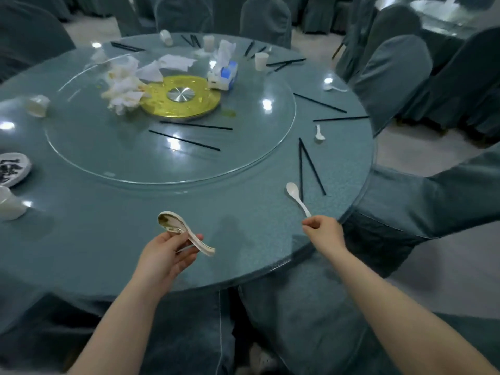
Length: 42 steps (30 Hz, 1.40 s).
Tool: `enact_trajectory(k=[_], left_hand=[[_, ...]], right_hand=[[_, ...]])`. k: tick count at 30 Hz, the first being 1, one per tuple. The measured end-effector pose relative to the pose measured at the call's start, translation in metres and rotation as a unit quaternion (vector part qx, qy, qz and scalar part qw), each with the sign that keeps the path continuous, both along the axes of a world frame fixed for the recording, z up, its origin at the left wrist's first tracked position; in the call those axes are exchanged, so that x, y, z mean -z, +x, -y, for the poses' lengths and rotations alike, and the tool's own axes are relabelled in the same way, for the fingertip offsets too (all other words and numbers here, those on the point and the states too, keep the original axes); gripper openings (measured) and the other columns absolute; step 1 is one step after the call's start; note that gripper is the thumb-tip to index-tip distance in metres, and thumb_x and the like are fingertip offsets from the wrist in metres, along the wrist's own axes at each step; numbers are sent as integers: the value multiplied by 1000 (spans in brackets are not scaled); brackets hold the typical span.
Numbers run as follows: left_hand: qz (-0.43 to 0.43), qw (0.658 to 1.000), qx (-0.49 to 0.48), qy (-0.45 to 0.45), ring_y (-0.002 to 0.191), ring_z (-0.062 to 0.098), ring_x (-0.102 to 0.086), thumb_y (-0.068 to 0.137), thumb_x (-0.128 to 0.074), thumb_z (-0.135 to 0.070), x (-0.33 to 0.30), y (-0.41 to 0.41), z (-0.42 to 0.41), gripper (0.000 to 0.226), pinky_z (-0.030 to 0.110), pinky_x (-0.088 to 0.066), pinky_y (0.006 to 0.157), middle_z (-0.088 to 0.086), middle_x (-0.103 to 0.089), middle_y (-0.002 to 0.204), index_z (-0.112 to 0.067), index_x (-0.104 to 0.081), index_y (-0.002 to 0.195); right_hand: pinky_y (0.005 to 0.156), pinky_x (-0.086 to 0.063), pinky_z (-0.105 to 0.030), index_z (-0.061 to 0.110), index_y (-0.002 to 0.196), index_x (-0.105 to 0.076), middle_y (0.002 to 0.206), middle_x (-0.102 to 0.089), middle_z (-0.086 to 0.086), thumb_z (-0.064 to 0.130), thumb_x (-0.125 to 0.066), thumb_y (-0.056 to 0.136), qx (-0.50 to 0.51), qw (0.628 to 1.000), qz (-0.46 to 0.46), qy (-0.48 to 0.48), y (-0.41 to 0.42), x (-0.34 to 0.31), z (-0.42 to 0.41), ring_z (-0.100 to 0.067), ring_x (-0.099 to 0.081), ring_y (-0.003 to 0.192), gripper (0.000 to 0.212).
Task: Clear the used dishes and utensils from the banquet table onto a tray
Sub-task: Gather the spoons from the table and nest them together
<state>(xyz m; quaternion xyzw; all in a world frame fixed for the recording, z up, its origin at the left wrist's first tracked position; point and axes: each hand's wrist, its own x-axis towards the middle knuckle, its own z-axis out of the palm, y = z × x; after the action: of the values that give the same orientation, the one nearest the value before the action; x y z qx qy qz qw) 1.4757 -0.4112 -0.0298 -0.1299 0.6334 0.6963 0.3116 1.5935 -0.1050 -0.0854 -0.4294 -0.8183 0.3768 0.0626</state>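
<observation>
On the left, the left hand (169,250) holds dirty spoons (184,234), gathered for the tray. Across the bench (243,207), the right hand (323,230) pinches a white spoon (297,197) by its handle. No tray shows.

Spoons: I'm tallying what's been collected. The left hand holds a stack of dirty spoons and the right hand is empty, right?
Not quite. The head view shows the right hand pinching the handle of a white spoon. The left hand does hold a stack of dirty spoons.
</observation>
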Motion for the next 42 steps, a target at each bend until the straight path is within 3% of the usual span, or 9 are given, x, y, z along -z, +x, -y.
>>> enact_trajectory(k=[3, 8, 14, 17, 21, 26, 32, 38, 42], left_hand=[[16, 999, -34, -12, 69, 12, -72, 97, -52, -16, 7, 10, -18, 10, 27, -48, 66, 3, -76, 87, -12, -61, 97], [29, 997, -71, -26, 74, 14, -73, 97, -51, -15, 6, 27, -29, 9, 29, -48, 67, 4, -76, 85, -13, -60, 97], [32, 994, -99, -28, 74, 13, -73, 97, -50, -14, 2, 42, -24, 9, 28, -48, 66, 4, -76, 85, -14, -59, 96], [33, 994, -103, 6, 71, 12, -73, 97, -49, -13, -1, 47, -27, 10, 28, -48, 66, 4, -76, 83, -12, -58, 95], [27, 993, -93, 66, 69, 13, -72, 97, -50, -10, -9, 58, -38, 11, 25, -55, 60, 5, -75, 79, -9, -60, 91], [34, 993, -44, 102, 64, 13, -71, 95, -53, -7, -18, 82, -58, 10, 21, -55, 53, 4, -74, 74, -7, -62, 90], [23, 993, -5, 112, 64, 12, -71, 94, -54, -7, -33, 113, -73, 9, 20, -56, 56, 6, -74, 72, -3, -61, 90], [17, 994, 7, 111, 58, 11, -70, 94, -54, -5, -48, 129, -99, 8, 19, -55, 52, 5, -72, 67, -3, -61, 89], [15, 994, 39, 101, 62, 12, -71, 93, -56, -8, -50, 143, -131, 8, 18, -53, 50, 6, -74, 74, -3, -63, 93]], right_hand=[[74, -42, -23, 17, 91, -72, 92, -73, 0, 19, -69, 83, 14, 1000, 23, 4, -14, 15, -39, -17, -64, 87, 9], [70, -42, -29, 15, 90, -67, 86, -67, -2, 27, -70, 85, -11, 999, 50, -9, -39, 33, -62, -23, -62, 84, 13], [74, -50, -35, 14, 77, -68, 82, -70, -7, 20, -72, 80, -40, 997, 61, -16, -45, 30, -44, -27, -64, 83, 8], [67, -48, -29, 18, 75, -68, 74, -68, 1, 18, -73, 77, -71, 996, 16, -44, -31, 12, -14, -21, -65, 77, 6], [69, -49, -27, 19, 82, -74, 72, -68, 4, 16, -73, 79, -128, 989, -61, -50, -7, -26, 37, -15, -65, 73, 4], [62, -38, -5, 21, 89, -78, 62, -53, 22, 18, -71, 82, -221, 968, -120, 22, 31, -73, 86, 10, -55, 64, 10], [64, -36, -10, 26, 95, -78, 71, -57, 11, 17, -69, 83, -275, 949, -125, 89, 68, -103, 94, -5, -54, 69, 16], [71, -31, -1, 18, 108, -73, 89, -68, -4, 13, -64, 88, -320, 937, -103, 95, 98, -116, 67, -16, -61, 86, 23], [76, -40, -16, 23, 112, -72, 87, -67, -6, 13, -61, 90, -352, 928, -88, 81, 118, -124, 32, -16, -60, 86, 27]])
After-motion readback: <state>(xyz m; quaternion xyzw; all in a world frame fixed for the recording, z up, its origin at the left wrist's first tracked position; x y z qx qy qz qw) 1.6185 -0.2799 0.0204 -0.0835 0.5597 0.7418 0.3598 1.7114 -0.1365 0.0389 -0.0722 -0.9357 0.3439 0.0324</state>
